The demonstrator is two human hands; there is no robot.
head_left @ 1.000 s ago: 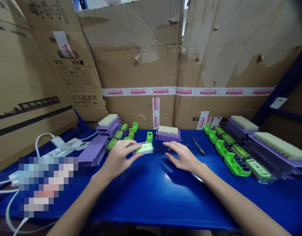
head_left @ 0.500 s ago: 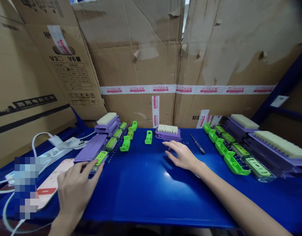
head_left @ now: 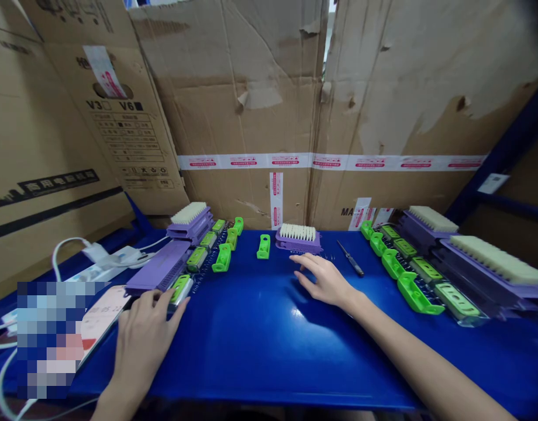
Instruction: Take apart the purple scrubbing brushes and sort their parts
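My left hand [head_left: 146,336] is at the left of the blue table, its index finger and thumb on either side of a green block in a clear case [head_left: 180,289]. That block lies at the near end of a row of similar green blocks [head_left: 197,258], beside a flat purple plate [head_left: 157,266]. My right hand [head_left: 324,279] hovers over the middle of the table with fingers apart and nothing visible in them. Just beyond it sits a purple brush head with cream bristles [head_left: 299,237]. A single bright green bracket [head_left: 264,247] stands left of the brush head.
More green brackets [head_left: 222,258] and thin springs flank the left row. At the right lie a pen-like screwdriver [head_left: 350,258], green brackets [head_left: 416,294], cased blocks [head_left: 459,300] and purple brush heads [head_left: 499,257]. A power strip [head_left: 115,263] and a phone [head_left: 103,313] are at far left. Cardboard [head_left: 251,105] walls the back.
My left hand has carried the cased green block from the middle to the left row and set it down there. The view has shifted slightly; my right hand has hardly moved.
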